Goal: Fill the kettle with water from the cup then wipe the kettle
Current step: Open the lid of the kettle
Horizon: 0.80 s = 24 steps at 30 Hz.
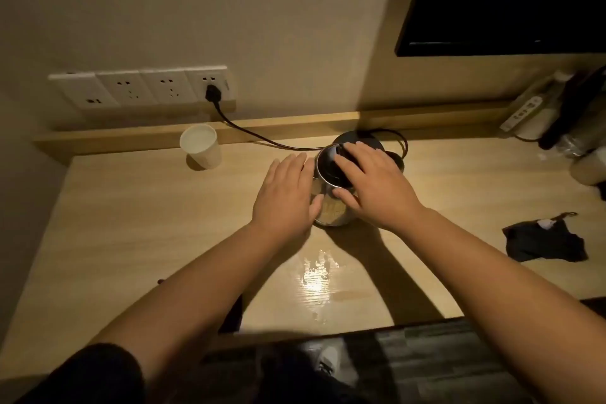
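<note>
Wall sockets (137,88) form a white row at the far left, with a black plug (213,93) seated in the rightmost one; its black cord (255,136) runs down across the wooden ledge toward the kettle. White paper cup (200,146) stands upright on the wooden desk (131,223), near the back ledge and well apart from both hands, to the left of the kettle. Left hand (288,197) lies with flat, extended fingers against the left side of the stainless-steel kettle (331,210), palm pressed to the wall and not closed round anything. The kettle stands upright near the middle of the desk, just in front of its round black base (357,138), which sits by the ledge. Right hand (373,187) rests spread over the kettle's dark top and right side, fingers reaching across the opening and thumb against the metal wall, steadying the vessel without a closed grip. A glossy wet patch (316,275) shines on the desk in front of the kettle, between the forearms. Farther right, a dark crumpled cloth (544,243) lies on the desk, apart from the kettle. A black screen (505,0) hangs on the wall at upper right.
</note>
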Available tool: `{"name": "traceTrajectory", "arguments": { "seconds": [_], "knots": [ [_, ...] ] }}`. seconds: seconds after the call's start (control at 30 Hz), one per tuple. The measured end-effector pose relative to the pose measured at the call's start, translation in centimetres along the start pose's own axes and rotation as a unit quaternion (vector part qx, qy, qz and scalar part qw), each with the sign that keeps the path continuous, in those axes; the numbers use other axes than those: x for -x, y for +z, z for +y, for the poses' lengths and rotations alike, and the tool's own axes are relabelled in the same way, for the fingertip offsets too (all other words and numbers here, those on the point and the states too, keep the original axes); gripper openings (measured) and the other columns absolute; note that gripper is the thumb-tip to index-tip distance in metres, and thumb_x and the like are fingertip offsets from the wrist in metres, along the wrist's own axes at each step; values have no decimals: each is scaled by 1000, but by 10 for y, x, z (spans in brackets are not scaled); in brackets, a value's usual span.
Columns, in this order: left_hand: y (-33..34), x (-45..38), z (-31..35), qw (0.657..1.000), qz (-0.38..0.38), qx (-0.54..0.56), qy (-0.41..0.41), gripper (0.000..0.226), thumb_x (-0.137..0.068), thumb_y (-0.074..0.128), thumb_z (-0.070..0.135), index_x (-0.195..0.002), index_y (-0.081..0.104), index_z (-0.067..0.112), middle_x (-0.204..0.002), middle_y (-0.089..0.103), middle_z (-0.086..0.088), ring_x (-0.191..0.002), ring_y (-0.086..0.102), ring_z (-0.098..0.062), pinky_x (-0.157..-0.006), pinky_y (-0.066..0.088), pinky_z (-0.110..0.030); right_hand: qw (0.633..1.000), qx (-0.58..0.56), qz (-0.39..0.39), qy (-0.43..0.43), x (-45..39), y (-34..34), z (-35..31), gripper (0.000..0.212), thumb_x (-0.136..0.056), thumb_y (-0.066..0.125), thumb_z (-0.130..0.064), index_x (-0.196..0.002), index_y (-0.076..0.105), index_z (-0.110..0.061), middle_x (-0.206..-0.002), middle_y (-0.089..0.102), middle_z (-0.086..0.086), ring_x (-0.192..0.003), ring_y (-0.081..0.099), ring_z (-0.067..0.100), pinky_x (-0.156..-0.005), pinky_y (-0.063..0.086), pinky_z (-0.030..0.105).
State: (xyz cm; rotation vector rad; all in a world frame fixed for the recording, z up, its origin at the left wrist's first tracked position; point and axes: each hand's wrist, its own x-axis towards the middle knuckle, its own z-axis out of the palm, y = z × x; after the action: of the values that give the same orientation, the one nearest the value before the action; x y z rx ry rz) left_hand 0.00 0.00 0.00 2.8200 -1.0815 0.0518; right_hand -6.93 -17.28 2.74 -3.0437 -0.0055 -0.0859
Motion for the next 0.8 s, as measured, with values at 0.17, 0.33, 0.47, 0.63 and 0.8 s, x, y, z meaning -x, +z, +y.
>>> {"name": "traceTrajectory", "arguments": {
  "seconds": [0.17,0.33,0.47,0.63,0.8],
  "knots": [
    [8,-8,-5,999,13,5,31,64,-96,39,49,-148,24,15,-153,33,-8,-143,24,-23,-117,8,-39,1000,12,18,-1,-1,7,3,58,-94,56,-45,-145,45,-19,-150,44,15,-137,40,35,-112,31,51],
    [16,-6,-10,1000,5,7,30,65,-97,38,49,-150,20,14,-156,28,-8,-144,22,-22,-117,4,-38,1000,1,22,3,-3,7,6,49,-92,60,-45,-133,58,-20,-147,46,16,-132,44,36,-108,35,51],
    [17,-6,-10,999,-11,6,33,69,-96,40,47,-151,15,14,-158,20,-8,-146,15,-23,-120,6,-41,999,-33,34,17,0,8,6,48,-90,64,-43,-131,59,-18,-148,46,14,-133,45,36,-107,38,51],
    [13,-5,-10,999,-12,16,27,68,-96,42,46,-151,16,15,-158,22,-7,-146,16,-22,-119,4,-39,988,-120,73,67,1,2,9,49,-90,65,-39,-132,57,-16,-150,44,9,-131,47,31,-102,43,46],
    [16,-6,-8,1000,-12,20,21,70,-96,42,48,-151,15,16,-159,19,-7,-146,14,-23,-118,3,-39,937,-275,151,153,11,-1,10,41,-95,56,-35,-132,53,-18,-135,55,1,-121,54,20,-94,50,38]
  ]
}}
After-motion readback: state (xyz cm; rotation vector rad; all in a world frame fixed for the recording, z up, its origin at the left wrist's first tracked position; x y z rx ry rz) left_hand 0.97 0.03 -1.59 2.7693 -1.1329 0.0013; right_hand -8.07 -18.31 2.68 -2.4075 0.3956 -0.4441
